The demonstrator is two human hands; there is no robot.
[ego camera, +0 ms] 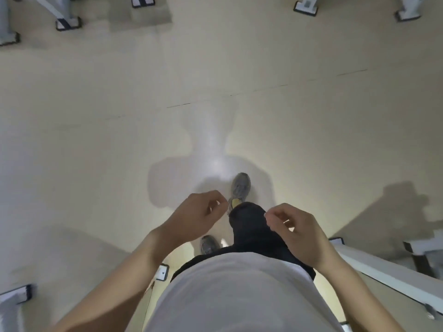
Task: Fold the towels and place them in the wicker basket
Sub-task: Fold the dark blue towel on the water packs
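Honestly can't say how far along this is: no towels or wicker basket anywhere in view, bare left hand (196, 213) and right hand (296, 232) loosely curled, holding nothing, above pale beige floor (96, 140).

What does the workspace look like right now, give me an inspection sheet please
Surface: beige floor, a thin seam line running across it; no table top in view.
Job's things: nothing seen; no towels, no wicker basket.
Clutter: nothing seen.
Hands: left hand and right hand raised in front of the body, fingers loosely curled, holding nothing.
Cables: a thin cord hangs beside the left forearm.
Surroundings: grey shoes, dark trousers, white shirt; white frame feet along the far edge, a white rail at the right.
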